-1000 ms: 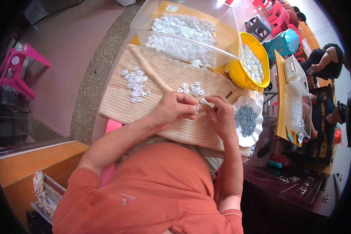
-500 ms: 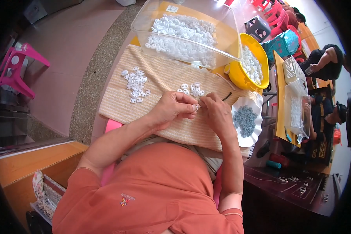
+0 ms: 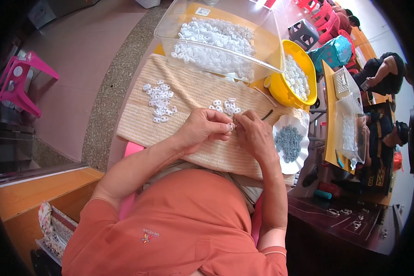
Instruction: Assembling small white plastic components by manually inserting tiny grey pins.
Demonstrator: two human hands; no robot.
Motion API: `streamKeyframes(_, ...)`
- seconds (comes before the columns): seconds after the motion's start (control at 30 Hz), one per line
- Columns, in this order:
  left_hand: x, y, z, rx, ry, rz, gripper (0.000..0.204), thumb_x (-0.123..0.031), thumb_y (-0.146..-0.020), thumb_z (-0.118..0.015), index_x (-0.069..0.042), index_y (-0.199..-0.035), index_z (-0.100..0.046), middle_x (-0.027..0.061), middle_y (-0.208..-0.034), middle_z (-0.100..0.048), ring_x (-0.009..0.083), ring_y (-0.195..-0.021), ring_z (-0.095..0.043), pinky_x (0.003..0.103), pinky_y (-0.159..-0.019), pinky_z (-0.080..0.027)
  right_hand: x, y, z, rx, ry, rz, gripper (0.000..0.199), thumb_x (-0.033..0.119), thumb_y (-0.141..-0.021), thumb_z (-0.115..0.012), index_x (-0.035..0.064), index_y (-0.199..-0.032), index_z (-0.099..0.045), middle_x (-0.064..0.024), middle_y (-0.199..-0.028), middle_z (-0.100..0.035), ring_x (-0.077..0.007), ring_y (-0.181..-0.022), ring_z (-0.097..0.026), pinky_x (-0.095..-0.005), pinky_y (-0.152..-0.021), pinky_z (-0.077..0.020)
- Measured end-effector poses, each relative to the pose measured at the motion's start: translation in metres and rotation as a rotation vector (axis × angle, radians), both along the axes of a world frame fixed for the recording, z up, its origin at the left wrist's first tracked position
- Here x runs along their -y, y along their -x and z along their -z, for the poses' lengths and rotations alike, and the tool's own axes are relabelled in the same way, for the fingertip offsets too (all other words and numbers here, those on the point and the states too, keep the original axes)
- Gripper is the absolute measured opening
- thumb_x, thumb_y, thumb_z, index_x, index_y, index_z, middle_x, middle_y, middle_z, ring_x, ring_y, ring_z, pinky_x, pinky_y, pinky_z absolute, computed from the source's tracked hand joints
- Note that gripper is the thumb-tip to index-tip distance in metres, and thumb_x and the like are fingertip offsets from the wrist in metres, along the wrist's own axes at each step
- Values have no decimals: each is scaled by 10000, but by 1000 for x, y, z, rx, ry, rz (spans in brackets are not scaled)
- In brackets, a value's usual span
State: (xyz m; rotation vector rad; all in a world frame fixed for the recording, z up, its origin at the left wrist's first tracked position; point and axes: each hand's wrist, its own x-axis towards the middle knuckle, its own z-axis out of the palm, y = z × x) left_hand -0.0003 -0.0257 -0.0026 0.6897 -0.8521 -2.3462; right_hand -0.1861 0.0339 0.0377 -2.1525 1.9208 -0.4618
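Note:
Over the striped cloth, my left hand (image 3: 206,128) pinches a small white plastic piece (image 3: 232,125) between thumb and fingertips. Right beside it, my right hand (image 3: 255,131) has its fingers drawn together at the piece; what they hold, if anything, is hidden. Just beyond my fingers lies a small group of white oval pieces with holes (image 3: 228,107). A larger loose pile of such white pieces (image 3: 160,101) spreads to the left. To the right of my right hand stands a white wavy-edged dish (image 3: 300,162) with a heap of small grey-blue parts (image 3: 288,143).
A clear plastic bin (image 3: 216,63) full of white pieces stands at the far side, next to a yellow basin (image 3: 311,96) of more pieces. A dark thin strip (image 3: 267,114) lies near the dish. Other people sit at a table (image 3: 330,133) to the right. A pink stool (image 3: 20,83) is at left.
Only slight finger movement shows: my right fingers have shifted a little against the white piece. Piles, dish and containers stay as they were.

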Motion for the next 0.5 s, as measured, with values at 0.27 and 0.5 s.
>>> streamKeyframes(0.27,-1,-1,-3,11,9,5,130,-21,-841,-675,26,-960,-651,88,-852,-658,146,-765,-651,273,-712,-578,-3,-3,-11,-81,-8,-78,338,36,-783,-601,85,-1117,-618,-135,-1032,-597,-344,-861,-627,-429,-717,-503)
streamKeyframes(0.5,2,0,-2,9,-1,-12,137,-16,-838,-673,42,-959,-643,98,-848,-656,153,-759,-648,279,-707,-576,-4,4,-13,-297,-40,-78,284,2,-762,-558,44,-1038,-614,-127,-1002,-578,-319,-900,-614,-410,-749,-506)
